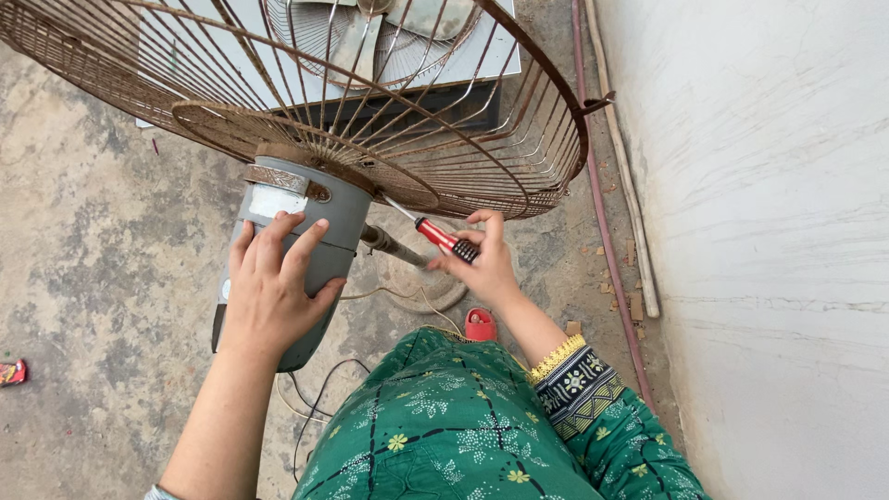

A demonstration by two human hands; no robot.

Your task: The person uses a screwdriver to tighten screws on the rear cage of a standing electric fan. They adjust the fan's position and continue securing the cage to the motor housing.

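My left hand [269, 287] lies flat on the grey motor housing [310, 236] of the fan, left of the centre of the frame; the fingers are spread wide over its rounded back, pressing rather than closing around it. My right hand [486, 264] is a closed grip on one screwdriver [443, 237] with a red and black handle, a little right of centre. Its thin metal shaft points up and to the left, toward the place where the housing meets the rusty wire guard [370, 120]. I cannot see the tip clearly.

I judge the fan to be heavy at the top, because the motor is a solid metal body. The guard is stiff but its wires are thin and rough with rust, so it is not a good place to hold. The smooth housing can slip under a palm, so a broad flat hold on it seems the safest to me. The screwdriver is light and its ribbed handle gives good friction.

I count one fan motor, one wire guard, one screwdriver, one fan pole [394, 246] below the housing, and one round base on the concrete floor [83, 231]. A second fan with pale blades [389, 28] stands at the upper centre. One red slipper [480, 324] shows near my green garment [444, 435].
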